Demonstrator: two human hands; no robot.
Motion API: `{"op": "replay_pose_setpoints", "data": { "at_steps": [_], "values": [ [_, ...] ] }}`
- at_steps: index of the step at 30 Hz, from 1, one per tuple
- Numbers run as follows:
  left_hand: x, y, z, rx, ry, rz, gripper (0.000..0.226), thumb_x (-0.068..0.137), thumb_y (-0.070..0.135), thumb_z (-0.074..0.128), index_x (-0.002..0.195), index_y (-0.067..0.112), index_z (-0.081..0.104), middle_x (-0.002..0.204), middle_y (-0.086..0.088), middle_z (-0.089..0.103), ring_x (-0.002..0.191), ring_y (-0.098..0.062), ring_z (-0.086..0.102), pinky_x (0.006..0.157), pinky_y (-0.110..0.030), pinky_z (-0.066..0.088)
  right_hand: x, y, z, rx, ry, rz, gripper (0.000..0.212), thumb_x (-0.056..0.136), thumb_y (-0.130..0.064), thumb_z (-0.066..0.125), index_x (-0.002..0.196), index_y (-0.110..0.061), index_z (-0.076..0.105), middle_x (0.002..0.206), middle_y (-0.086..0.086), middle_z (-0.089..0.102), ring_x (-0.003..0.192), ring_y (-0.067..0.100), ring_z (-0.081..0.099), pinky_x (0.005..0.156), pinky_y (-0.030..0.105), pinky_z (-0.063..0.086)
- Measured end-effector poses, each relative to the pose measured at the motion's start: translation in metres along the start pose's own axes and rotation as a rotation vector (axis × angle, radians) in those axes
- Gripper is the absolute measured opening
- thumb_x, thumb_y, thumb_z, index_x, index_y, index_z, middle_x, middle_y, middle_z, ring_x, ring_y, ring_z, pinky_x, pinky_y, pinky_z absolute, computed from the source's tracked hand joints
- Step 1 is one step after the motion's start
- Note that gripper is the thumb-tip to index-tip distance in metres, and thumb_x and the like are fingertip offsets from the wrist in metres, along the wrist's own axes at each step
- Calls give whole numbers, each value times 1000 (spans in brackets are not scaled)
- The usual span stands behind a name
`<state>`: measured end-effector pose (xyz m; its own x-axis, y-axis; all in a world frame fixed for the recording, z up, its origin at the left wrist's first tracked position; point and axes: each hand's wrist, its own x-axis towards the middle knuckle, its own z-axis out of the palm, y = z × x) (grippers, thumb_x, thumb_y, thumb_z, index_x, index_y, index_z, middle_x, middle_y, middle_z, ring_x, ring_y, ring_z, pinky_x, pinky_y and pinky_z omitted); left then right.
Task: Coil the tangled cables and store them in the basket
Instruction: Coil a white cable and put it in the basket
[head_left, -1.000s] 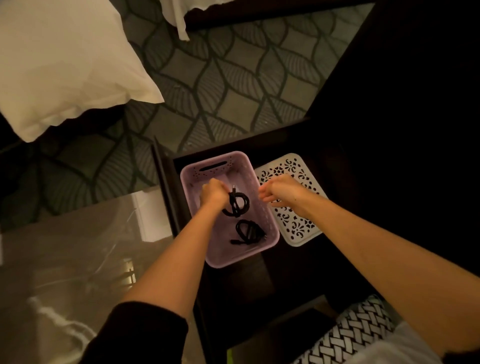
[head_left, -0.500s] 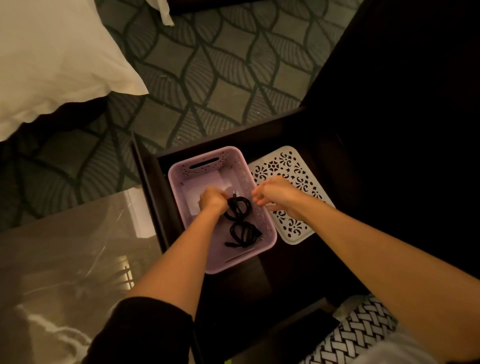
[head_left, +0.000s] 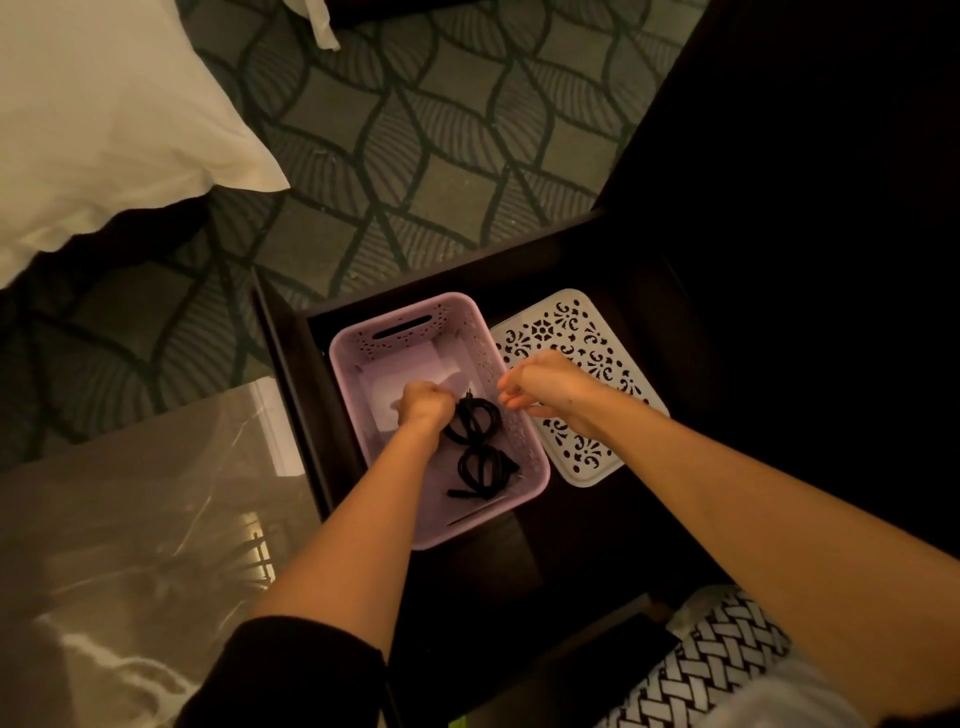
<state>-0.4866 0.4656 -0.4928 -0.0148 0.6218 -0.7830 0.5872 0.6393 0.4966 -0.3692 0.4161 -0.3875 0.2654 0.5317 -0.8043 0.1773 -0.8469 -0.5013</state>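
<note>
A lilac plastic basket (head_left: 405, 332) sits in an open dark drawer (head_left: 291, 364). Two coiled black cables lie inside it: one coil (head_left: 480, 421) further back and a second coil (head_left: 485, 470) nearer the front. My left hand (head_left: 423, 405) is down inside the basket, fingers curled round the left edge of the further coil. My right hand (head_left: 545, 387) hovers over the basket's right rim with loosely bent fingers, holding nothing.
A white perforated lid (head_left: 576, 338) lies to the right of the basket in the drawer. A glossy marble tabletop (head_left: 130, 519) is at the left. A white pillow (head_left: 93, 119) lies on patterned carpet (head_left: 441, 130). Dark furniture (head_left: 805, 208) fills the right.
My left hand has lowered the further coil deeper into the basket, next to the nearer coil. My right hand has stayed over the right rim. The view has shifted slightly.
</note>
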Motion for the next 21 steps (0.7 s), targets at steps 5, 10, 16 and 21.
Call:
{"op": "replay_pose_setpoints", "data": {
  "at_steps": [5, 10, 16, 21],
  "values": [
    [-22, 15, -9, 62, 9, 43, 27, 91, 14, 51, 108, -5, 61, 113, -24, 59, 97, -35, 57, 82, -40, 49, -6, -1, -8, 25, 25, -10, 25, 93, -2, 50, 116, 3, 59, 106, 15, 65, 83, 14, 56, 87, 27, 52],
    [-53, 53, -24, 209, 95, 129, 29, 93, 12, 42, 114, 1, 59, 116, -20, 60, 101, -37, 58, 76, -39, 48, -27, -12, -31, 86, 107, -55, 20, 93, -3, 50, 109, 1, 62, 99, 12, 65, 71, 10, 57, 58, 14, 50],
    [-124, 128, -33, 201, 150, 484, 26, 90, 13, 45, 104, 10, 67, 113, -15, 63, 112, -31, 52, 83, -31, 42, -79, -43, -79, 139, 339, -270, 20, 94, -7, 49, 84, -12, 66, 101, 10, 68, 86, 14, 64, 56, 10, 46],
    [-230, 204, -26, 146, 178, 880, 23, 90, 20, 49, 101, 16, 68, 107, -7, 68, 107, -25, 57, 89, -31, 42, -181, -60, -150, 226, 529, -539, 25, 91, -5, 44, 85, -13, 67, 89, 2, 68, 88, 11, 65, 74, 18, 50]
  ]
}}
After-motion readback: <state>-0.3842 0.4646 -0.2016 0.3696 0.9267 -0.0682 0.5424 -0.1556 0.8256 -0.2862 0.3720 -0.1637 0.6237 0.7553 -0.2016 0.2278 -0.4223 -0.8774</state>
